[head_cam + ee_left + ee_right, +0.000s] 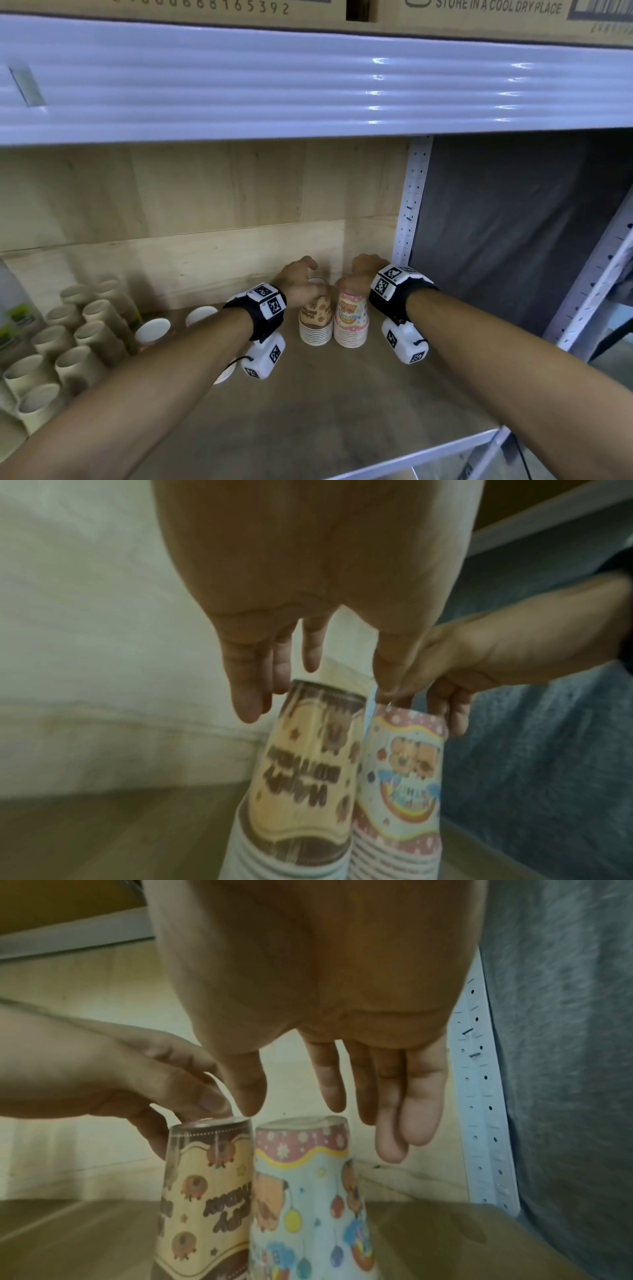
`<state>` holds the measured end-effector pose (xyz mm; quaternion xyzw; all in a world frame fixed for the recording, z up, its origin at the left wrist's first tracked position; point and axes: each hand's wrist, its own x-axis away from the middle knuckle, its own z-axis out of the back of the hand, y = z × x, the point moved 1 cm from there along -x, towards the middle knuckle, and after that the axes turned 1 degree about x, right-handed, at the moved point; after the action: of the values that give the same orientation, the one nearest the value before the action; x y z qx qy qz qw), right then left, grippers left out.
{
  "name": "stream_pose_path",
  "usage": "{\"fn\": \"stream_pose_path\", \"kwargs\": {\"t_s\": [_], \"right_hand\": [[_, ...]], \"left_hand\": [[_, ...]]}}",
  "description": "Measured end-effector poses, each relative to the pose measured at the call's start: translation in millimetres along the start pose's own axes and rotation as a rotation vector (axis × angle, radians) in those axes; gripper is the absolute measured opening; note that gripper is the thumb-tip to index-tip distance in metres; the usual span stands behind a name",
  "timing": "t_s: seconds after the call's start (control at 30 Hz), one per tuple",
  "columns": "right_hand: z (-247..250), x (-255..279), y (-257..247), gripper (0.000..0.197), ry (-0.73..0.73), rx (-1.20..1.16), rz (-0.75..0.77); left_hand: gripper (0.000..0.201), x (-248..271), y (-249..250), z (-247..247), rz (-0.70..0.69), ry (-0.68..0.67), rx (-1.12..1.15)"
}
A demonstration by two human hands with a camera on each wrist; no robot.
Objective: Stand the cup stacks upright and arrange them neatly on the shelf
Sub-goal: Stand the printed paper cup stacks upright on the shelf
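Two wrapped cup stacks stand rim-down, side by side, at the back right of the shelf (342, 411): a brown-patterned stack (315, 322) (301, 772) (205, 1191) and a pink cartoon stack (351, 320) (400, 777) (308, 1204). They touch each other. My left hand (305, 284) (318, 696) hangs over the brown stack's top, with loose fingers (246, 696) straddling it. My right hand (359, 277) (308, 1118) hovers over the pink stack, with straight fingers (411, 1096) just above and beside its top. Neither hand grips a stack.
Several kraft cup stacks (68, 342) crowd the shelf's left, mouths toward me. White cup stacks (152, 330) (201, 314) sit beside them. A perforated post (412, 205) and grey cloth (513, 222) bound the right. The upper shelf beam (308, 85) hangs overhead.
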<state>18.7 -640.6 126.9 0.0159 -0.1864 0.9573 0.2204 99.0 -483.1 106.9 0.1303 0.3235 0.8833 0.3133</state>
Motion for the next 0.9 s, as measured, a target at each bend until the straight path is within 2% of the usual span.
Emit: {"fn": "stream_pose_path", "kwargs": {"t_s": [0.2,0.27,0.33,0.4,0.57,0.67,0.83,0.9], "right_hand": [[-9,-8,6,0.048,0.038,0.017,-0.01],[-11,-9,7,0.049,0.025,0.012,0.005],[-12,-10,7,0.038,0.003,0.008,0.008],[-13,-8,6,0.027,-0.003,0.003,-0.011],[-13,-13,-2,0.045,-0.021,0.021,-0.065],[-11,-22,-4,0.044,-0.079,0.047,-0.069],[-9,-39,0,0.041,-0.084,0.063,-0.06],[-5,-41,1,0.039,-0.096,0.081,-0.047]], "left_hand": [[0.065,0,25,4,0.049,-0.053,-0.218],[0.049,-2,30,1,0.073,-0.081,-0.256],[0.034,-3,33,-2,0.081,-0.084,-0.262],[0.034,-4,32,-6,0.086,-0.074,-0.267],[0.028,-8,29,-8,0.094,-0.052,-0.276],[0.029,-12,28,-6,0.089,-0.05,-0.293],[0.027,-18,29,2,0.058,-0.032,-0.351],[0.034,-23,28,6,0.047,-0.024,-0.374]]}}
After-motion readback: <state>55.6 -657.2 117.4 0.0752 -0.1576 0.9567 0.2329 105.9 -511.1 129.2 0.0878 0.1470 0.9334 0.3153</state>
